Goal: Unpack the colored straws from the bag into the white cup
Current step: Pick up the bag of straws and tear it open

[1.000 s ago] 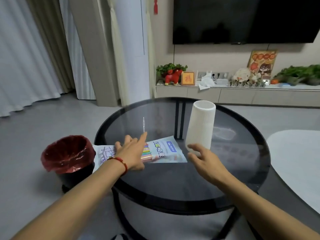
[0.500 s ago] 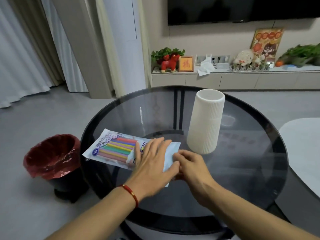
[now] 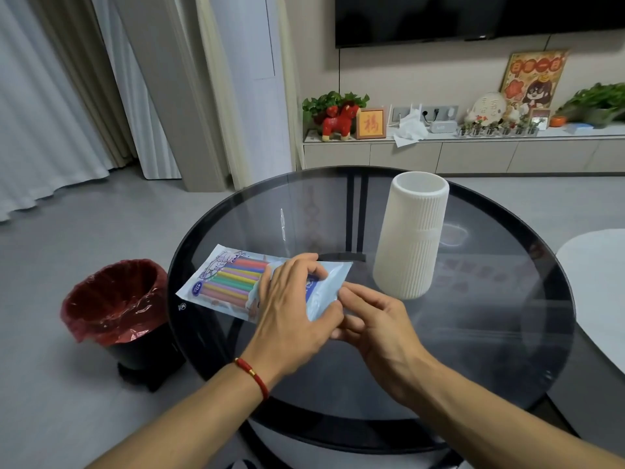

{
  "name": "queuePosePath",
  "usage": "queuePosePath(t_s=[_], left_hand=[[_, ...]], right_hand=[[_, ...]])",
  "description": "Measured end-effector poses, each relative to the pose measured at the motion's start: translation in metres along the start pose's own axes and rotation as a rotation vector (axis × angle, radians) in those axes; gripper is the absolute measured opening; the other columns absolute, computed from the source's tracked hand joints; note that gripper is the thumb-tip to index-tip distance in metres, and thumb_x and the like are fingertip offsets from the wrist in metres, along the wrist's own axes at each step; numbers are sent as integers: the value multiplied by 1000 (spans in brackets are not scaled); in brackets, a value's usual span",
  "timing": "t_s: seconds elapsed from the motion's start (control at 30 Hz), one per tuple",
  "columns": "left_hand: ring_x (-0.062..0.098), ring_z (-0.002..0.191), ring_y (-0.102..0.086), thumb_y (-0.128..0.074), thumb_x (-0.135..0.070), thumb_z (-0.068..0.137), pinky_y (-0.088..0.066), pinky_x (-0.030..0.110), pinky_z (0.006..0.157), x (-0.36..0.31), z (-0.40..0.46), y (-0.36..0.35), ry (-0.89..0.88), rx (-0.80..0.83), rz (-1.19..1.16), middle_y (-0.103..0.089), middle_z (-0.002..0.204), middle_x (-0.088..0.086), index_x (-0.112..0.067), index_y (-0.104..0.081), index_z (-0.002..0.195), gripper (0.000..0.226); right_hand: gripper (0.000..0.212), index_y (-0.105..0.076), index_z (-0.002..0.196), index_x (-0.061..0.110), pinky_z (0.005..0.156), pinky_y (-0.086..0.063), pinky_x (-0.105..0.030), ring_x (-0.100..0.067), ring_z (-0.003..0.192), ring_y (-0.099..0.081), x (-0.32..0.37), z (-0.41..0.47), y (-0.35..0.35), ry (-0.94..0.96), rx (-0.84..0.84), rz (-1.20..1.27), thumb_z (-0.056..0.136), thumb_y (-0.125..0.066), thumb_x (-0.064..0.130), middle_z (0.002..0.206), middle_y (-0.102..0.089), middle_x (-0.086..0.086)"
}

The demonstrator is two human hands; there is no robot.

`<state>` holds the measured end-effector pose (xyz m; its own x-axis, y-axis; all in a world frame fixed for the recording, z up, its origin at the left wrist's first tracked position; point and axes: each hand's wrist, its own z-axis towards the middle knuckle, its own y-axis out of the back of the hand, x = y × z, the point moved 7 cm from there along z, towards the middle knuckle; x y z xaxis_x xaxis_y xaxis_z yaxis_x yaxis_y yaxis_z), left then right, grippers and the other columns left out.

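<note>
**Operator:** Head view. Report the position of the work items.

**Inspector:** The bag (image 3: 257,282) lies flat on the round glass tabletop (image 3: 473,333), near its left edge. The colored straws (image 3: 233,280) are inside it, lying side by side and visible through its clear window at the end nearest the left edge. The white cup (image 3: 413,235) stands upright toward the far side of the tabletop, to the right of the bag and apart from it. Its mouth is open. Its interior is not visible from this angle.

**Operator:** Report the left hand.

**Inspector:** The left hand (image 3: 294,316) covers the right-hand part of the bag. Its fingers curl over the top face and its thumb presses the near edge, so it clamps the bag. A red cord bracelet (image 3: 253,375) sits on that wrist.

**Operator:** Report the right hand.

**Inspector:** The right hand (image 3: 375,324) is just beside the left hand, at the bag's right end. Its fingertips are drawn together at the bag's near right corner. Whether they actually pinch the film cannot be determined, because the left hand blocks the contact point.

**Operator:** Is the bag opened?

**Inspector:** Cannot be determined; no straw is outside it.

**Operator:** Other items?

**Inspector:** A waste bin (image 3: 115,309) with a red liner stands on the floor, left of the tabletop's left edge.
</note>
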<state>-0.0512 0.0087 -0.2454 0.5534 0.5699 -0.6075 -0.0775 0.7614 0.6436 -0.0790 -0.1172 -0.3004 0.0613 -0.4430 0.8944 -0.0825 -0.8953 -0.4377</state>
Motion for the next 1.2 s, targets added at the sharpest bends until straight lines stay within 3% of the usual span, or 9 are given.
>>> queuePosePath(t_s=[0.13, 0.23, 0.33, 0.47, 0.57, 0.67, 0.87, 1.2], left_hand=[[0, 118, -43, -63, -37, 78, -33, 48, 108, -1, 0, 2, 30, 5, -43, -51, 128, -19, -28, -50, 99, 26], [3, 123, -44, -61, -35, 83, -32, 50, 110, -2, 0, 2, 54, 11, -86, -54, 128, -18, -26, -54, 89, 14], [8, 125, -45, -62, -32, 88, -33, 51, 110, -2, 0, 1, 71, 28, -107, -55, 129, -16, -24, -56, 81, 12], [13, 126, -48, -65, -23, 89, -42, 48, 103, 0, 2, 4, 94, 56, -130, -56, 130, -16, -24, -57, 79, 13], [12, 126, -48, -64, -19, 91, -43, 45, 103, 3, 4, 7, 99, 71, -144, -55, 132, -16, -22, -60, 81, 12], [12, 126, -48, -66, -16, 88, -45, 42, 102, 3, 4, 10, 89, 72, -142, -54, 134, -13, -22, -60, 82, 10], [12, 126, -50, -68, -22, 78, -45, 34, 100, 1, 7, 19, 80, 48, -135, -54, 134, -12, -22, -59, 84, 11], [10, 128, -49, -71, -35, 75, -45, 37, 102, -1, 6, 21, 36, 99, -114, -52, 135, -13, -24, -59, 88, 21]], right_hand=[[21, -81, 110, 12, 69, -63, -29, -20, 76, -73, -1, 1, -1, -12, -2, 41, 97, -69, 24, 106, -81, -20], [40, -75, 113, 3, 62, -61, -27, -15, 60, -69, -4, 1, 0, -41, -34, 117, 83, -78, 29, 89, -78, -12], [41, -70, 109, 4, 57, -59, -24, -15, 56, -68, -5, 1, 1, -42, -62, 138, 77, -81, 28, 80, -76, -8], [27, -74, 104, 6, 65, -62, -27, -21, 66, -73, -1, 4, 2, 5, -69, 68, 85, -81, 24, 89, -80, -14], [15, -79, 103, 9, 79, -65, -34, -32, 90, -79, 3, 4, 1, 29, -37, 49, 93, -77, 19, 106, -81, -19], [16, -81, 109, 8, 84, -64, -33, -33, 104, -78, 7, 2, -5, 62, 49, 44, 97, -71, 11, 113, -80, -19], [26, -74, 109, -10, 88, -62, -29, -31, 103, -78, 3, 2, -2, 15, 27, 113, 92, -73, 9, 111, -79, -24], [35, -70, 114, -13, 94, -62, -31, -32, 111, -76, -2, 2, -7, -97, 100, 195, 90, -71, 12, 118, -76, -28]])
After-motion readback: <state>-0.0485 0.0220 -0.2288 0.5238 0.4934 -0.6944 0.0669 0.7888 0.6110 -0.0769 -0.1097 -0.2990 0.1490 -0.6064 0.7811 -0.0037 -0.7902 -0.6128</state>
